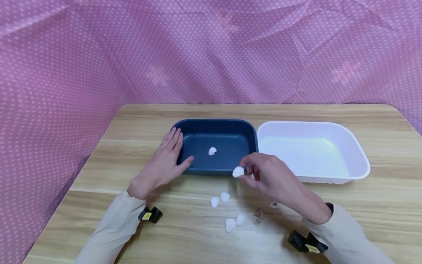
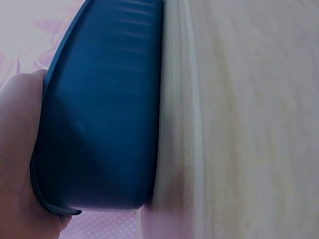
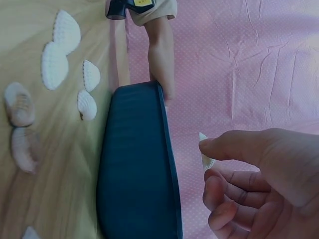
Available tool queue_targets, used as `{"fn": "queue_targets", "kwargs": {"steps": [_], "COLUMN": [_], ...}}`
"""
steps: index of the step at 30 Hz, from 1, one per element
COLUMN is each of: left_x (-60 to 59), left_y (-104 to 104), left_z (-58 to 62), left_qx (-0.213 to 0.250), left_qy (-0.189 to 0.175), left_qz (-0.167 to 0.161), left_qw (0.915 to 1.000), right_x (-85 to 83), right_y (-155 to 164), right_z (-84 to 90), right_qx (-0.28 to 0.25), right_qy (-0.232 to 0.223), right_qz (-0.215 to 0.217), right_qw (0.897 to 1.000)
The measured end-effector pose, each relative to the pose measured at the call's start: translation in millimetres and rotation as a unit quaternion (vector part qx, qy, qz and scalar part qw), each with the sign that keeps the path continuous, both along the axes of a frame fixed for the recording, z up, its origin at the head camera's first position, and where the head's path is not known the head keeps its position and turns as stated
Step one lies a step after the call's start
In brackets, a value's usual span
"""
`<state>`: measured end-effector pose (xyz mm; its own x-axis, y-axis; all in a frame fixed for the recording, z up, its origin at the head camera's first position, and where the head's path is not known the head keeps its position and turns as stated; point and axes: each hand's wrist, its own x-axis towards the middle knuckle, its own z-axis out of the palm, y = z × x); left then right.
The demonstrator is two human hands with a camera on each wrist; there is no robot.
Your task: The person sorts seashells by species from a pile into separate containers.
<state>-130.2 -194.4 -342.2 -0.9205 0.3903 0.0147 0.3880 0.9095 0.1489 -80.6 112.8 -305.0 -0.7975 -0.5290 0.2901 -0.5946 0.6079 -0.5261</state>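
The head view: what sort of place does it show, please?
Probably an indoor corner arranged for recording, though the pictures cannot confirm this. A pink dotted cloth hangs behind the wooden table, hiding any room beyond, and black wrist-worn devices suggest filming equipment.

A dark blue rectangular tub left, a white rectangular tub right; white ribbed shells, brown-and-white shells; a tan wood-grained worktop; pink draped cloth, white-dotted.

- Dark blue tray, round-cornered, upright on the surface; a small white shell lies inside.
- Ribbed white shell, pinched in the right fingers by the tray's near right corner.
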Motion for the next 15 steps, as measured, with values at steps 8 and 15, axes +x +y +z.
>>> {"fn": "queue_targets", "kwargs": {"steps": [8, 15], "left_x": [0.9, 0.7], "left_y": [0.3, -0.3], "left_z": [-1.1, 0.3], "left_qx": [-0.008, -0.015], "left_qy": [0.006, 0.005], "left_qz": [-0.004, -0.005], "left_qw": [0.9999, 0.9999], "right_x": [-12.6, -24.0], "right_y": [-10.7, -21.9], "right_z": [-3.6, -6.5], "right_qx": [-0.004, -0.001], "right_qy": [0.003, -0.014], "right_qz": [-0.008, -0.033], "right_qw": [1.0, 0.999]}}
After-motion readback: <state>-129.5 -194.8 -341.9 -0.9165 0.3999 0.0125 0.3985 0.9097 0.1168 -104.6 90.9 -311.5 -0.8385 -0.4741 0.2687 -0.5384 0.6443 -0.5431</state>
